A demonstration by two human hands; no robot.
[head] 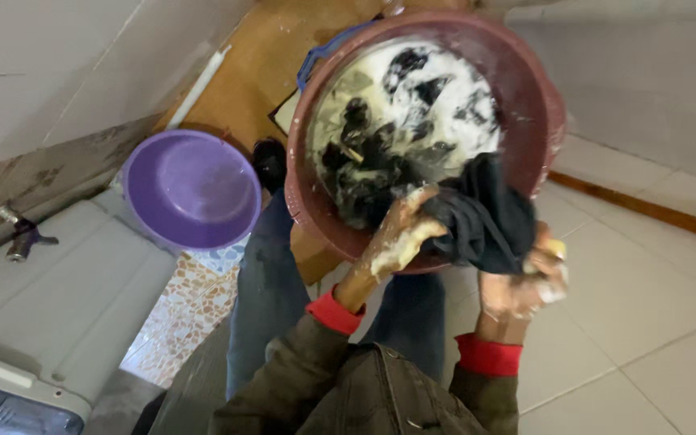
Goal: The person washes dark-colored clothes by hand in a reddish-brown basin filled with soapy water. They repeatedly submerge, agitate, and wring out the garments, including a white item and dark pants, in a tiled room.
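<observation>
Gripping a dark wet garment (481,221) from both sides, the hands hold it over the near rim of the reddish-brown wash basin (545,113). The left hand (400,238), soapy, has its fingers closed on the cloth's left edge; the right hand (525,278) is clamped on its lower right end. The cloth's long axis runs across between them, with more dark laundry (372,149) in suds just beyond.

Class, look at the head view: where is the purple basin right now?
The purple basin sits at left of centre, on the floor beside the larger red basin of suds, with a grey tap on the wall further left.
</observation>
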